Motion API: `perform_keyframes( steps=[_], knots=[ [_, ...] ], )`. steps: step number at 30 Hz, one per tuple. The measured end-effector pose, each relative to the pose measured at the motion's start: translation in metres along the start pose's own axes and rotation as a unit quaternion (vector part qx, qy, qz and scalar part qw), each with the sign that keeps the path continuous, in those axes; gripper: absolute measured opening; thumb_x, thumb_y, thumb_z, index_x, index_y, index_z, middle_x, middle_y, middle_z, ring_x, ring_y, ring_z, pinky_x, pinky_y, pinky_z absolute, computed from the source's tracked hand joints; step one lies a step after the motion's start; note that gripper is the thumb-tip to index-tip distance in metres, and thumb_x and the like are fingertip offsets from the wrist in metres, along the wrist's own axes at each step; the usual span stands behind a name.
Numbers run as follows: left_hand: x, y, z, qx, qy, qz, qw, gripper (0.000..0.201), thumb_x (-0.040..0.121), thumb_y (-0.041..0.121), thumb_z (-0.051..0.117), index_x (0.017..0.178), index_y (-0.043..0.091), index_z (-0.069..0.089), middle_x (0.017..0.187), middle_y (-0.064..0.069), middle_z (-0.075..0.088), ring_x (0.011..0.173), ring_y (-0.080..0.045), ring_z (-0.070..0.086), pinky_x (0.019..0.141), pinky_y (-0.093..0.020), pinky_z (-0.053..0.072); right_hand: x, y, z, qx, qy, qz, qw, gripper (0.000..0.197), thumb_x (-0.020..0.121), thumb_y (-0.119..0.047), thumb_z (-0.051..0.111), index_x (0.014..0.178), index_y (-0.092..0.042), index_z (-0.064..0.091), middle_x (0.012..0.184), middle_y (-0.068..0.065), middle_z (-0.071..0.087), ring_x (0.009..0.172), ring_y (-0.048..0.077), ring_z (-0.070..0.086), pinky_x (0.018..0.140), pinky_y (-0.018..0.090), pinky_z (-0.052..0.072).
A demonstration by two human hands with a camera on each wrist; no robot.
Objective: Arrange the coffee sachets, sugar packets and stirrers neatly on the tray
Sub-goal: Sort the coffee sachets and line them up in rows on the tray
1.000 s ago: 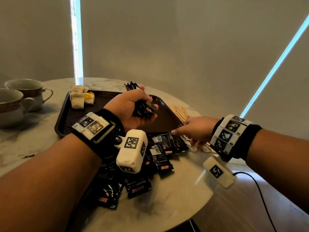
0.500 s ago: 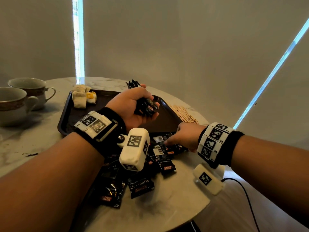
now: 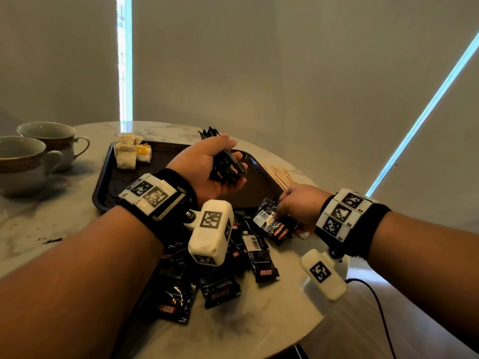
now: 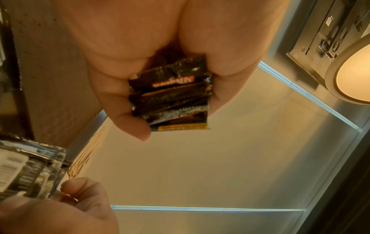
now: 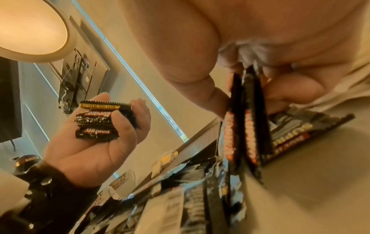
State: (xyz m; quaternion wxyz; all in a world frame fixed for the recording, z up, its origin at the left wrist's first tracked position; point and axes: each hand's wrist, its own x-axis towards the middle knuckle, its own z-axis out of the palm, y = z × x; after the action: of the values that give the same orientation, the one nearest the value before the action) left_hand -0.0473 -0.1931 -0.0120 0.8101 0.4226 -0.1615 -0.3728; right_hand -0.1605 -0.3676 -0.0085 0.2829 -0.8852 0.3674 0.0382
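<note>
Hands first, from the head view: the left hand (image 3: pixel 204 169) is raised over the tray (image 3: pixel 103 177), palm turned inward, fingers and thumb curled round a stack of black coffee sachets (image 3: pixel 228 167). The right hand (image 3: pixel 300 203) sits lower, at the tray's near right corner, fingers closed on a couple of sachets (image 3: pixel 274 224) lifted off the table (image 3: pixel 272 320). Between and below the forearms a loose pile of sachets (image 3: pixel 217 275) lies scattered on the marble top. Wooden stirrers (image 3: pixel 280 174) lie on the table just beyond the right hand, beside the tray's right edge. Pale packets (image 3: pixel 129 154) sit in the tray's far left corner; the rest of the tray floor shows bare. Two cups (image 3: pixel 33 156) stand well to the left.

Left wrist view: the left hand (image 4: pixel 160 63) clamps the stack (image 4: pixel 172 98) between thumb and fingers, serrated ends showing. The right hand's fingers (image 4: pixel 80 190) show lower left, pinching a blurred sachet (image 4: pixel 30 172).

Right wrist view: the right hand (image 5: pixel 250 55) pinches two sachets (image 5: pixel 244 126) edge-on, hanging over another lying flat (image 5: pixel 296 139). The left hand (image 5: pixel 96 142) appears across, palm up, its stack (image 5: pixel 100 120) in its grip.
</note>
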Motion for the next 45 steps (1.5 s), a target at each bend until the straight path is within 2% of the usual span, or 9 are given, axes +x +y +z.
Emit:
perform_keyframes(
  steps=[9,12,17,21,28,30,34,40,45],
  knots=[
    [-0.001,-0.001,0.002,0.021,0.02,-0.023,0.999,0.033,0.095,0.028,0.064,0.121,0.014,0.052,0.111,-0.011,0.058,0.101,-0.029,0.064,0.069,-0.044,0.061,0.002,0.008,-0.027,0.154,0.051,-0.014,0.987,0.018,0.08,-0.002,0.069,0.096,-0.005,0.062,0.102,0.021,0.068,0.089,0.034,0.07,0.082,0.053,0.06],
    [-0.002,-0.003,0.002,0.027,0.012,-0.038,0.999,0.036,0.094,0.032,0.065,0.122,0.015,0.053,0.113,-0.012,0.058,0.104,-0.031,0.064,0.072,-0.048,0.061,-0.005,-0.001,-0.035,0.345,0.055,-0.055,0.935,0.029,0.088,0.007,0.059,0.114,-0.004,0.055,0.11,0.022,0.064,0.083,0.032,0.068,0.052,0.033,0.056],
    [-0.004,-0.004,0.003,0.029,-0.058,-0.061,0.996,0.068,0.079,0.043,0.07,0.138,0.016,0.052,0.117,-0.014,0.065,0.101,-0.033,0.068,0.071,-0.045,0.06,-0.027,-0.027,-0.032,0.512,-0.058,-0.151,0.843,0.043,0.094,0.005,0.051,0.136,-0.003,0.046,0.118,0.022,0.065,0.085,0.029,0.07,0.057,0.031,0.054],
    [-0.009,-0.006,0.005,0.026,-0.126,-0.05,0.99,0.073,0.077,0.046,0.073,0.138,0.01,0.056,0.115,-0.017,0.068,0.098,-0.031,0.071,0.076,-0.042,0.06,-0.039,-0.049,-0.017,0.475,-0.092,-0.19,0.854,0.03,0.094,0.004,0.054,0.124,-0.002,0.055,0.099,0.015,0.067,0.076,0.02,0.068,0.051,0.025,0.055],
    [-0.008,-0.005,0.001,0.017,-0.115,-0.008,0.993,0.055,0.082,0.028,0.072,0.129,0.004,0.057,0.111,-0.018,0.063,0.095,-0.03,0.066,0.089,-0.052,0.058,-0.034,-0.05,-0.017,0.119,0.098,-0.279,0.948,0.029,0.086,-0.028,0.073,0.112,-0.023,0.061,0.106,-0.005,0.063,0.089,0.007,0.06,0.066,0.012,0.047],
    [-0.008,-0.004,0.001,0.01,-0.106,-0.017,0.994,0.058,0.082,0.03,0.071,0.13,0.003,0.054,0.107,-0.018,0.065,0.092,-0.029,0.068,0.08,-0.048,0.06,-0.034,-0.047,-0.02,0.071,0.137,-0.328,0.932,0.043,0.079,-0.044,0.073,0.113,-0.031,0.051,0.122,-0.004,0.051,0.093,0.002,0.049,0.07,0.016,0.042],
    [-0.009,-0.003,-0.001,0.024,-0.163,-0.052,0.985,0.054,0.09,0.038,0.064,0.134,0.007,0.056,0.116,-0.019,0.067,0.104,-0.033,0.068,0.095,-0.052,0.054,-0.042,-0.044,-0.022,0.063,0.011,-0.424,0.903,0.071,0.049,-0.061,0.078,0.104,-0.029,0.047,0.147,-0.01,0.038,0.109,-0.003,0.051,0.08,0.014,0.051],
    [-0.01,-0.005,0.0,-0.017,-0.217,-0.04,0.975,0.053,0.093,0.048,0.055,0.129,0.01,0.06,0.117,-0.016,0.063,0.109,-0.033,0.06,0.103,-0.046,0.044,-0.039,-0.052,-0.016,0.046,0.084,-0.488,0.868,0.07,0.053,-0.039,0.092,0.098,-0.008,0.05,0.096,0.011,0.065,0.089,0.023,0.067,0.076,0.045,0.058],
    [-0.004,-0.006,-0.003,-0.012,-0.189,-0.025,0.982,0.034,0.09,0.027,0.056,0.118,0.007,0.057,0.104,-0.017,0.063,0.095,-0.03,0.063,0.089,-0.043,0.05,-0.032,-0.045,-0.018,0.05,0.03,-0.494,0.867,0.064,0.061,-0.047,0.086,0.104,-0.01,0.056,0.123,-0.005,0.059,0.109,-0.002,0.059,0.09,0.017,0.051]
  ],
)
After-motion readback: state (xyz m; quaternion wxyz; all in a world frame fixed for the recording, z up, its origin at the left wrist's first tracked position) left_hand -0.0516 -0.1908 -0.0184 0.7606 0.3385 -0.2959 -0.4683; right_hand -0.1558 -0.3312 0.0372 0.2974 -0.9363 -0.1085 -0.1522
